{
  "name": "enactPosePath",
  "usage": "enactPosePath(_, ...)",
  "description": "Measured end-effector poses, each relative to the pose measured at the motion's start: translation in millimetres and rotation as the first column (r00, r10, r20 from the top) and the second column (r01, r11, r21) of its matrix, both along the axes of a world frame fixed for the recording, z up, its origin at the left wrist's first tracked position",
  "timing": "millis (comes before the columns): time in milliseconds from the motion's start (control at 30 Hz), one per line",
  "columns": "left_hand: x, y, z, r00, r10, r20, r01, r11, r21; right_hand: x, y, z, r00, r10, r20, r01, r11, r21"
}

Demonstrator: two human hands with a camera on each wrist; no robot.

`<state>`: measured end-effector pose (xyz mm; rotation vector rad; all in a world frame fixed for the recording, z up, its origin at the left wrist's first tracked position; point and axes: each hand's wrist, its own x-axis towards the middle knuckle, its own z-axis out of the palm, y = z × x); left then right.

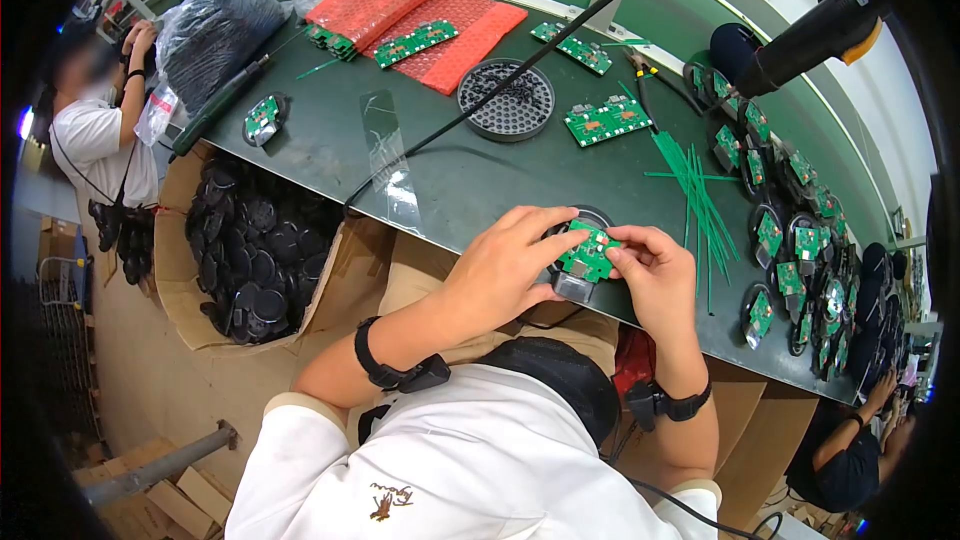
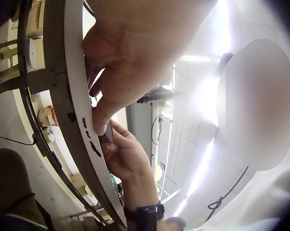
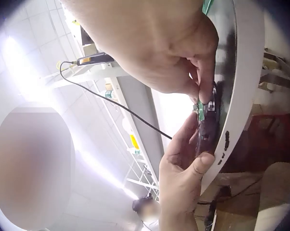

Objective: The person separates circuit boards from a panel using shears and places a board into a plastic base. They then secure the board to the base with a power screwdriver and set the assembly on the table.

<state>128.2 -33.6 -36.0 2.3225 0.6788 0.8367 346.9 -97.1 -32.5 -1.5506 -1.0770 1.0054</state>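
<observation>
In the head view, a small green circuit board lies over a round black housing at the table's near edge. My left hand grips the housing from the left, its fingers over the top and thumb at the near side. From the other side, my right hand pinches the board's right edge between thumb and fingers. The right wrist view shows the housing edge-on, with the green board against its face. Most of both parts is hidden behind the hands in the left wrist view.
Green strips lie right of my hands, near many housings with boards. Behind are a round tray of small black parts, larger boards, pliers and red bubble wrap. A carton of black housings stands left.
</observation>
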Motion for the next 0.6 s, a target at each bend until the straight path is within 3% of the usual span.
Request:
enactPosePath(67,0.2,-0.5,-3.4,1.0,0.0,-0.002,0.0,1.0,0.015,-0.3,1.0,6.6,0.972,0.041,0.23,-0.057,0.996,0.063)
enactPosePath(100,0.0,-0.9,-4.1,1.0,0.001,-0.006,0.0,1.0,0.031,-0.7,0.8,10.7,0.972,0.042,0.23,-0.058,0.996,0.062)
enactPosePath(167,0.1,-1.5,-1.0,1.0,-0.002,-0.009,0.003,0.999,0.032,-1.3,1.0,17.8,0.829,0.057,0.557,-0.178,0.97,0.166)
enactPosePath(300,-0.7,-0.8,0.2,0.998,-0.018,-0.064,0.022,0.998,0.06,-0.5,-4.5,19.6,0.839,0.105,0.533,-0.182,0.979,0.093)
enactPosePath(367,0.7,2.0,0.5,1.0,0.004,0.008,-0.004,1.0,0.027,1.0,-9.0,20.8,0.819,0.105,0.564,-0.265,0.941,0.209)
enactPosePath(467,1.2,9.7,0.7,0.995,0.03,0.091,-0.029,0.999,-0.019,-1.5,-16.2,35.9,0.837,0.16,0.524,-0.329,0.911,0.248)
enactPosePath(600,12.9,1.1,10.4,0.99,0.034,0.139,-0.023,0.997,-0.076,-4.3,-14.2,16.5,0.833,0.016,0.553,-0.256,0.897,0.361)
